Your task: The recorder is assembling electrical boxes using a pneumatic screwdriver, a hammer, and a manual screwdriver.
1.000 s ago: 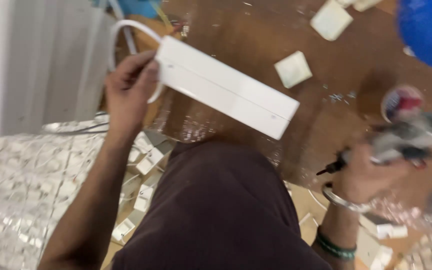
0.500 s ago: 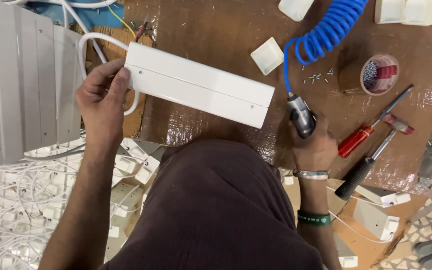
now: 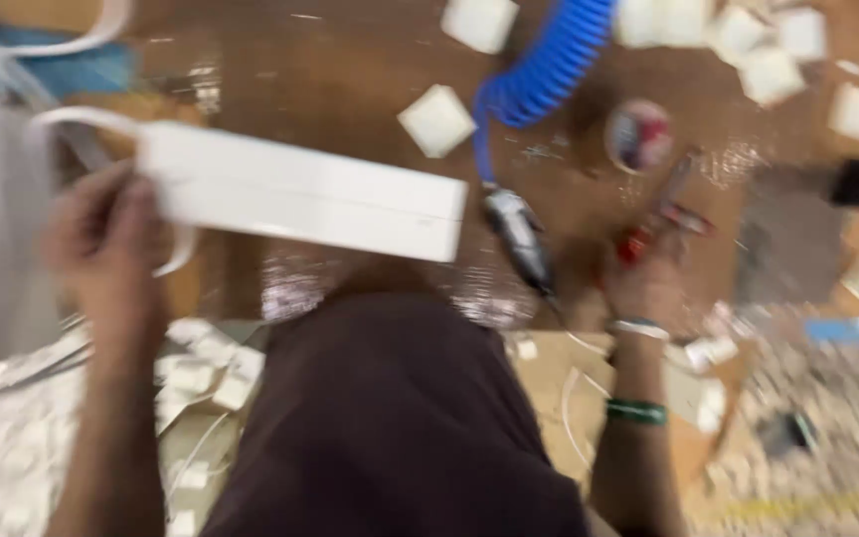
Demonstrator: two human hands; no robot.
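While a long white casing is gripped by the left hand, the right hand lies among tools, its fingers too blurred to read; the air-driven screwdriver lies unheld, fastening seemingly unfinished.

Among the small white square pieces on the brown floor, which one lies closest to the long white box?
The white square just left of the blue coiled hose, above the box's right end. The other squares lie along the top edge, farther from it.

So the long box sits across the left-center, left hand at its left end. Right of it lies the power tool, coiled hose running to the top. Right hand is center-right, tape roll above it.
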